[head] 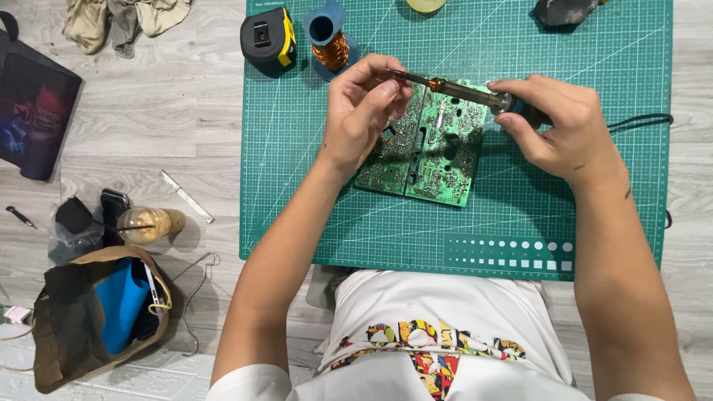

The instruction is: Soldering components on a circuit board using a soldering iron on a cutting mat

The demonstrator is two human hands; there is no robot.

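A green circuit board (431, 148) lies solder side up on a green cutting mat (520, 215). My right hand (564, 126) grips the dark handle of a soldering iron (453, 87) whose shaft runs left across the board's far edge. My left hand (364, 108) pinches the shaft near its tip, above the board's left part. The iron's black cord trails off to the right.
At the mat's far edge stand a black and yellow tape measure (267, 41) and a blue spool of copper wire (330, 44). On the wooden floor to the left are a brown paper bag (89, 319), a plastic cup (145, 225), a metal blade (186, 197), cloth (126, 18) and a dark pouch (33, 111).
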